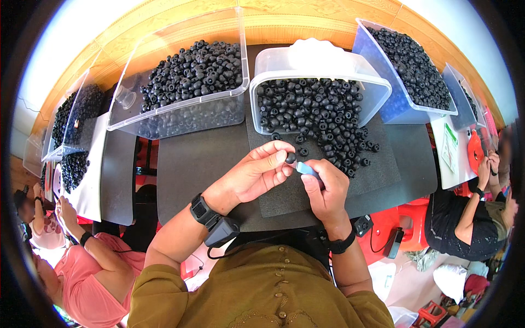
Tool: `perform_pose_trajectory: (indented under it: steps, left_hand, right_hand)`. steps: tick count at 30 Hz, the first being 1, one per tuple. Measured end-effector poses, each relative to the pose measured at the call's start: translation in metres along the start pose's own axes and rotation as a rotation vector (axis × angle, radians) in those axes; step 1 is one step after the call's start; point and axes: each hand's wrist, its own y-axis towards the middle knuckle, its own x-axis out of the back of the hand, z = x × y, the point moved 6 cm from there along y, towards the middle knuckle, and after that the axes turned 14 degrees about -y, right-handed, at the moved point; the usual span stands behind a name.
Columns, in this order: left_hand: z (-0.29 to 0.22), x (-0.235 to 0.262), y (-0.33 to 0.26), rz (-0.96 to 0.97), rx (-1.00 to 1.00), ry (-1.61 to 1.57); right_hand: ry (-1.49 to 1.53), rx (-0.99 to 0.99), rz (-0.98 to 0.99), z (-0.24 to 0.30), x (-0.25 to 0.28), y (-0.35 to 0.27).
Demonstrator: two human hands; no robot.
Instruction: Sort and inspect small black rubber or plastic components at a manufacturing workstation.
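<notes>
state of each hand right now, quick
Left hand: closed, pinching a small black round piece.
Right hand: closed, gripping a blue-handled tool.

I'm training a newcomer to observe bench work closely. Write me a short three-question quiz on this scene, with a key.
1. What does the left hand hold? A: a clear cup. B: a round black piece. C: a white bag.
2. True or false: loose black pieces spill from the middle tub onto the dark mat.
3. Fill in the colour: the right hand grips a tool with a ____ handle.

Key: 1: B; 2: true; 3: blue.
</notes>
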Motion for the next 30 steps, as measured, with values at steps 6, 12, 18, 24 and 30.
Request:
perform_pose_trajectory:
  steps: [6,12,18,24,30]
  left_hand:
    - [-0.0012,0.0003,-0.0010,0.001,-0.005,0.043]
    - [-0.0028,-0.0035,-0.0013,0.009,-0.019,0.060]
    - [-0.0054,-0.0055,-0.0017,0.007,-0.056,0.122]
    - [-0.0070,-0.0059,-0.0017,-0.009,-0.073,0.139]
    - [-0.0078,-0.0063,-0.0015,-0.016,-0.083,0.139]
  right_hand:
    - [-0.055,0.017,0.028,0.0018,-0.0013,-0.0001]
    - [-0.065,0.027,0.029,0.0012,-0.0025,-0.0005]
    - [-0.068,0.011,0.012,0.0017,-0.0014,0.0009]
    - [-0.092,0.023,0.028,0.0041,-0.0014,0.0013]
    - [-0.103,0.029,0.017,0.0025,-0.0023,0.0008]
